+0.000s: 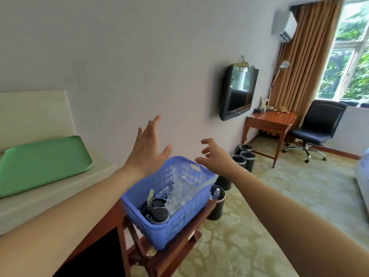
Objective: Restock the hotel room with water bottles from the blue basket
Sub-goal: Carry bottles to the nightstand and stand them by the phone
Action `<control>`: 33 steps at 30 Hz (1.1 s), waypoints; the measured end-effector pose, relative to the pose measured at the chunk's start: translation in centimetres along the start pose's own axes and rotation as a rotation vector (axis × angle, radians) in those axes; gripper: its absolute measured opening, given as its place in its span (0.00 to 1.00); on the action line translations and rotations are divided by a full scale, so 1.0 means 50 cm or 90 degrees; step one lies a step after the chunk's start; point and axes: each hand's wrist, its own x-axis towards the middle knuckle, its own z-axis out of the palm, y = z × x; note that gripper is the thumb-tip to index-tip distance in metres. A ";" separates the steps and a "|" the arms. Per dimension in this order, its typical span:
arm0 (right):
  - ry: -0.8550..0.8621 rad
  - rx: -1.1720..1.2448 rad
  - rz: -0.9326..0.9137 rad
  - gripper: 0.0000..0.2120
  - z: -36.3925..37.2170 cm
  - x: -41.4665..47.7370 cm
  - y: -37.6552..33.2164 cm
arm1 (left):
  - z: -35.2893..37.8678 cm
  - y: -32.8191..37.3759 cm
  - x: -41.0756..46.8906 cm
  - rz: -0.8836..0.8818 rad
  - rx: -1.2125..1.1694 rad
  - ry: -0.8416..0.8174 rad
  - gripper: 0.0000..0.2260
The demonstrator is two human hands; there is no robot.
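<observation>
Above the blue basket (179, 222), both hands hover w/o contact: left hand (148, 145) flat, fingers spread; right hand (216, 157) loosely curled, holding nothing. Basket sits on a wooden folding rack (175, 250) beside the pale worktop (50, 198), which carries a green tray (44, 162). Water bottles (181, 190), clear plastic, lie heaped inside next to a dark round item (158, 212). Judged: if full, moderately heavy; thin walls give under squeeze; surface prob. slippery. Grip round mid-body or neck, firm but not crushing.
</observation>
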 end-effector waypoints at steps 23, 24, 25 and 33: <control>-0.087 -0.010 0.064 0.26 -0.139 0.188 0.418 | 0.433 0.005 0.083 -0.355 -0.102 -0.241 0.32; -0.094 -0.011 0.060 0.26 -0.129 0.199 0.417 | 0.437 -0.007 0.082 -0.362 -0.099 -0.251 0.31; -0.102 -0.011 0.056 0.26 -0.116 0.214 0.416 | 0.444 -0.021 0.081 -0.366 -0.093 -0.262 0.29; -0.186 -0.009 0.039 0.22 -0.006 0.345 0.437 | 0.539 -0.156 0.082 -0.394 -0.037 -0.348 0.25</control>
